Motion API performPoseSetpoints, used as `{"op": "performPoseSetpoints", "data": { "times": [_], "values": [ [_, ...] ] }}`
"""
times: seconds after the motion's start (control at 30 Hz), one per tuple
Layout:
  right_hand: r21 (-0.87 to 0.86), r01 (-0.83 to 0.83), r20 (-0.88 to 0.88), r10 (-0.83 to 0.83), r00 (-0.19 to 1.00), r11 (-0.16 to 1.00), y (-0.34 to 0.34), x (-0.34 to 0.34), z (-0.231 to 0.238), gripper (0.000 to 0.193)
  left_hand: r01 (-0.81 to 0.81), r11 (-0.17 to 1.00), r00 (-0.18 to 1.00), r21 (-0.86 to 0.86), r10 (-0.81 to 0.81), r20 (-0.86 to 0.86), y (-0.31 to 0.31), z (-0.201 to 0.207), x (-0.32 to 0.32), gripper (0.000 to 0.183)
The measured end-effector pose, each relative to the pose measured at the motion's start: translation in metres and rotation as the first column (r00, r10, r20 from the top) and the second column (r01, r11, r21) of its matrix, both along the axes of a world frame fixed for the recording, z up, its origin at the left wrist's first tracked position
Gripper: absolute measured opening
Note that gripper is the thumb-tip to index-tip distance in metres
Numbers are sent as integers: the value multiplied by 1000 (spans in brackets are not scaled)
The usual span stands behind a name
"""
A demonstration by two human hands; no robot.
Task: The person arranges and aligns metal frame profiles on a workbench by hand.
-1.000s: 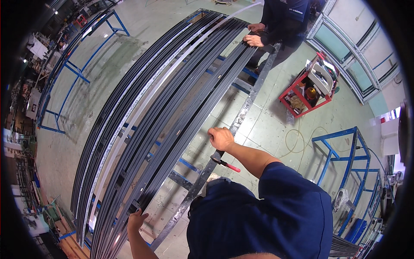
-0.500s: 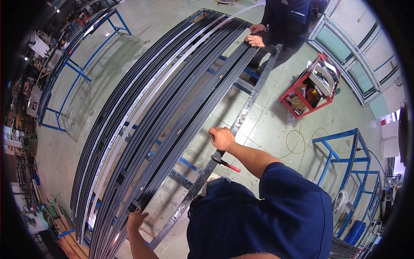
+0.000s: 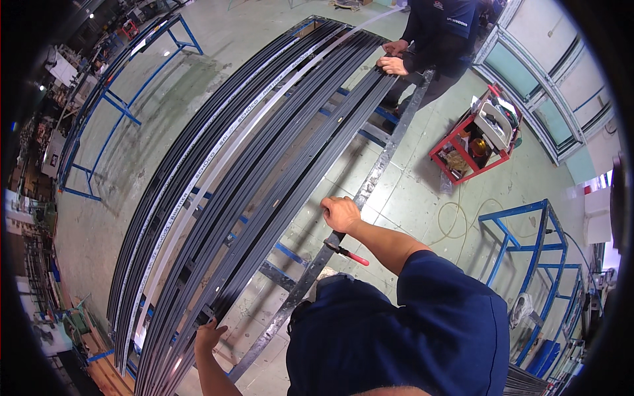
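Long dark grey profiles lie side by side on a blue-framed rack, curving across the view through the fisheye lens. My left hand is low in the view, its fingertips at the edge of the nearest profile, beside a small dark block. The thumb stands apart from the fingers. Over the gap between that profile and the scuffed front rail, my right hand is closed, fingers curled under. Whatever it holds, if anything, is hidden. A clamp with a red handle sits on the rail below my right wrist.
Another person stands at the rack's far end, hands on the profile ends. A red cart with tools stands to the right. Blue trestles stand at right, and a blue frame at left. A thin hose loops on the floor.
Both my hands stay in nearly the same places. The far profile ends and the other person's hands appear very slightly farther right and lower in the view.
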State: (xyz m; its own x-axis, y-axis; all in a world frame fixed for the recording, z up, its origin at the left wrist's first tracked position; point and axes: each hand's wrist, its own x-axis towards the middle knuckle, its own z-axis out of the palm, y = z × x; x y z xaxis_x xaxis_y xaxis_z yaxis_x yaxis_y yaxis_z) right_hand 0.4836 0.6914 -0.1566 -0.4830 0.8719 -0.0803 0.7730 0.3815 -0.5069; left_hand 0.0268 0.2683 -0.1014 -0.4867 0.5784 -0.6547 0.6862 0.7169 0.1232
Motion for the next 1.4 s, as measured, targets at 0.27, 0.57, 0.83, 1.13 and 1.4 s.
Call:
{"op": "performPoseSetpoints", "data": {
  "times": [0.27, 0.57, 0.83, 1.13, 1.4],
  "values": [
    [23, -8, -27, 9, 1000, 1000, -18, -12, -17, 17, 505, 862, 859, 28, -499, -115, -47, -18, -14, 84],
    [44, 14, 84, -17, 996, 999, 3, 0, -8, 18, 46, 996, 999, -74, -45, 7, 16, 20, 34, 78],
    [50, -9, 75, 5, 997, 999, -2, -8, -17, 20, -56, 988, 998, -144, 52, -28, 2, 33, 43, 89],
    [48, -32, 89, 28, 996, 998, 13, 11, -44, 22, -20, 988, 1000, -154, 20, 2, 13, 31, 51, 93],
    [44, -49, 65, 46, 997, 998, 11, 7, -41, 22, -46, 975, 998, -215, 56, 43, 18, 38, 51, 93]
  ]
}}
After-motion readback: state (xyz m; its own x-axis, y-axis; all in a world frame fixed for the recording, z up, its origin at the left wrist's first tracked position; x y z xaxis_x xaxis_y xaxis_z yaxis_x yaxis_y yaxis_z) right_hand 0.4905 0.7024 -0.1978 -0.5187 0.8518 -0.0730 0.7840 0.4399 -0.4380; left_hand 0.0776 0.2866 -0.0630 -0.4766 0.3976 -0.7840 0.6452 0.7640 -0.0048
